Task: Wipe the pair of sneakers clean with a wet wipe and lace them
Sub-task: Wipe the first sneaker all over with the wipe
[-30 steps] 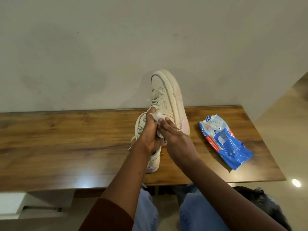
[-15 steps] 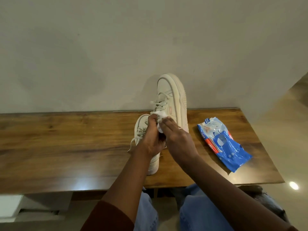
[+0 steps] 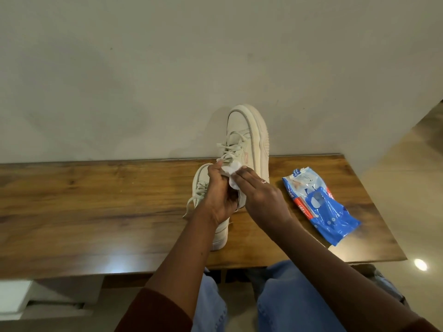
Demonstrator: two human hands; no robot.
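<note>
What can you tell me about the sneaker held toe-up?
The raised sneaker is cream and leather-like, with a thick sole facing right, a small pink mark on its side and loose laces. It stands toe-up before the wall, its heel end hidden behind the hands. The left hand grips it low down; the right hand, fingers straight, presses a white wipe against it.

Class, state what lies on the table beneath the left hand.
A second sneaker lies on the table; its middle is hidden by the left hand gripping the raised sneaker.
</note>
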